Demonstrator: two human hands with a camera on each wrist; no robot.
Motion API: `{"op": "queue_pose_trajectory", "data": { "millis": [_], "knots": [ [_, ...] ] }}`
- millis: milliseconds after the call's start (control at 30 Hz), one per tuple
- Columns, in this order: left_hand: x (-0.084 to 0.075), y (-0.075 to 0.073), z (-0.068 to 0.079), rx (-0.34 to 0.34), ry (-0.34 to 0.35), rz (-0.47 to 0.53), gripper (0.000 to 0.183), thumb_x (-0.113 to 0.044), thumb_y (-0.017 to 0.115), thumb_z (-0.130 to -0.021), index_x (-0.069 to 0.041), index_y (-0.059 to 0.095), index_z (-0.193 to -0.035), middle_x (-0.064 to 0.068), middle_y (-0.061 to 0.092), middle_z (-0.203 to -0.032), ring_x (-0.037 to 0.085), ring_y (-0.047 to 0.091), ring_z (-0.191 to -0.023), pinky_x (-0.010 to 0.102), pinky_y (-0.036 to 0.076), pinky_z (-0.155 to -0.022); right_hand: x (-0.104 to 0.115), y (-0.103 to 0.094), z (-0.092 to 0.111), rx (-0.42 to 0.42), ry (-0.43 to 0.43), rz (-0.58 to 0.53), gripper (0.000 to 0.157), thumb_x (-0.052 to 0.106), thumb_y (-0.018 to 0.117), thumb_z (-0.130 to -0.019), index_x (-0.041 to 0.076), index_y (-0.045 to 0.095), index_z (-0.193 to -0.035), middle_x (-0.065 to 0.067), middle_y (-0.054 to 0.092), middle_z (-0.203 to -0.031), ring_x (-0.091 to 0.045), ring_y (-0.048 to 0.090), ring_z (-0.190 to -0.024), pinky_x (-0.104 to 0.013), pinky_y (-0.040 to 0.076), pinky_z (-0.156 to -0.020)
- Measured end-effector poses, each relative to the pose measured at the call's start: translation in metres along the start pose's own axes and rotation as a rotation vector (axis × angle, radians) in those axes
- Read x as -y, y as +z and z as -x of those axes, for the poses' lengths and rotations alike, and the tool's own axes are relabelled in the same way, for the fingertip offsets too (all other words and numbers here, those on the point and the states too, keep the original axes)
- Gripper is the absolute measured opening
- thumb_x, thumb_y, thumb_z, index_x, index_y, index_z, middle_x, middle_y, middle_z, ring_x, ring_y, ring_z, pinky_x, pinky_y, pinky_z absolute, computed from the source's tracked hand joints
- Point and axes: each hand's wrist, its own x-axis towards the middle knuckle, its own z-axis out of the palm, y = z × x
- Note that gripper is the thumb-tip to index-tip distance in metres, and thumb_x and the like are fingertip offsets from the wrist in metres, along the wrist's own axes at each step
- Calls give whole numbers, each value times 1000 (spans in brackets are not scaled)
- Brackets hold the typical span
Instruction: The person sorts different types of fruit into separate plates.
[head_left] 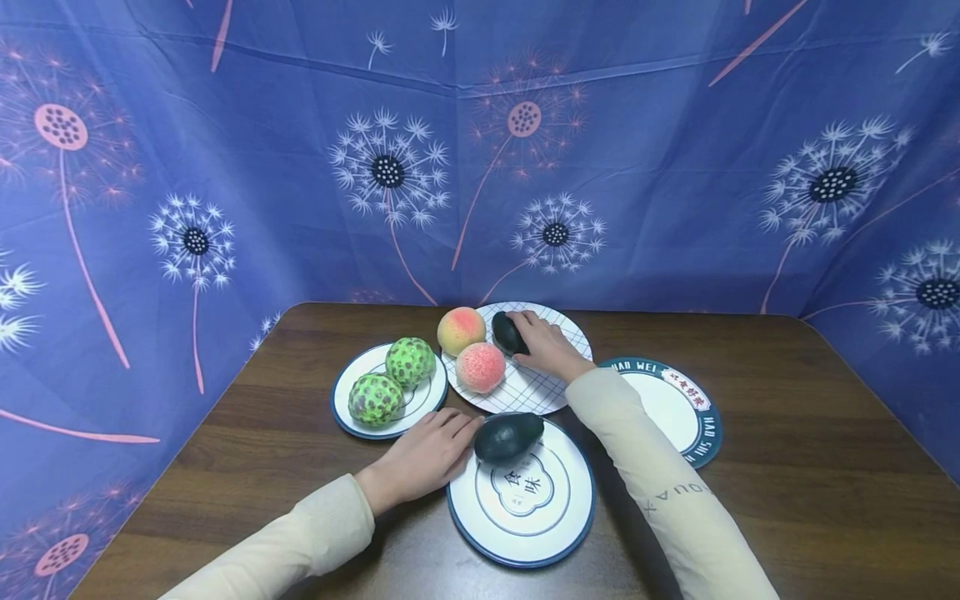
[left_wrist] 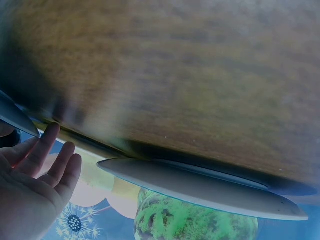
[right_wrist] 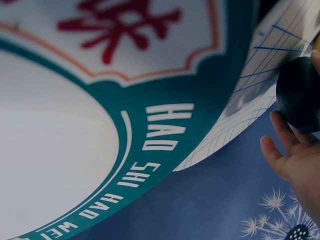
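My right hand [head_left: 551, 343] grips a dark avocado [head_left: 510, 333] over the white grid-patterned plate [head_left: 536, 387] at the back; in the right wrist view its fingers lie around the dark avocado [right_wrist: 300, 95]. On that plate sit a yellow-orange peach [head_left: 461, 331] and a pink peach [head_left: 481, 367]. A second dark avocado [head_left: 508, 438] lies on the blue-rimmed white plate [head_left: 525, 533] in front. My left hand [head_left: 427, 454] is at this plate's left edge, its fingertips beside the avocado; contact is unclear. Loosely extended fingers [left_wrist: 62, 165] show in the left wrist view.
To the left, a smaller blue-rimmed plate [head_left: 347, 421] carries two green dark-spotted balls [head_left: 377, 398]. A green-rimmed plate with lettering [head_left: 708, 429] stands at right, partly behind the right sleeve [head_left: 652, 467]. A blue dandelion-print cloth [head_left: 645, 208] hangs behind the wooden table [head_left: 810, 467].
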Motion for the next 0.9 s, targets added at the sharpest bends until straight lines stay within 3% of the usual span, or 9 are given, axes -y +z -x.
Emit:
{"op": "queue_pose_trajectory", "data": {
  "millis": [900],
  "knots": [
    [1,0,-1,21,-7,21,46,-33,47,-93,-12,44,-134,2,57,-124,16,50,-116,33,45,-97,-1,-6,5,7,-23,0,71,21,69,-79,12,31,-139,-17,43,-133,-35,49,-115,-52,40,-94]
  ]
}}
